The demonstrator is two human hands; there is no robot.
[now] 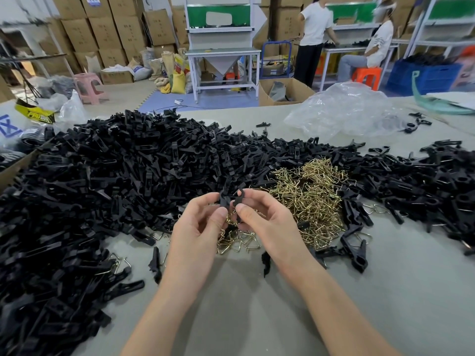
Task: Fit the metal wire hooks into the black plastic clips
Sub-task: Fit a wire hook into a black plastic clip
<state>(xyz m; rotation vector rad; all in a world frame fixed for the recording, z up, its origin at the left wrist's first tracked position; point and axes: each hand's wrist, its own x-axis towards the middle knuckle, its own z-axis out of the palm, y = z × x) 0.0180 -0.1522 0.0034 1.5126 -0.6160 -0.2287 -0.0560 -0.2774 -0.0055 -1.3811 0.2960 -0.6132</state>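
My left hand [198, 227] pinches a black plastic clip piece [224, 199] between thumb and fingers above the table. My right hand [267, 222] pinches a second black clip piece [239, 197] right beside it; the two pieces touch at the top. Brass-coloured wire hooks [231, 219] show behind and below my fingers; I cannot tell whether either hand holds one. A heap of loose wire hooks [308, 194] lies just right of my hands. A big pile of black clips [115, 176] covers the left and far side of the table.
More black clips [424, 183] spread to the right, some with hooks fitted [357, 250]. A crumpled clear plastic bag [344, 111] lies at the far right. The grey table [257, 304] is bare near me. Two people work at benches in the background.
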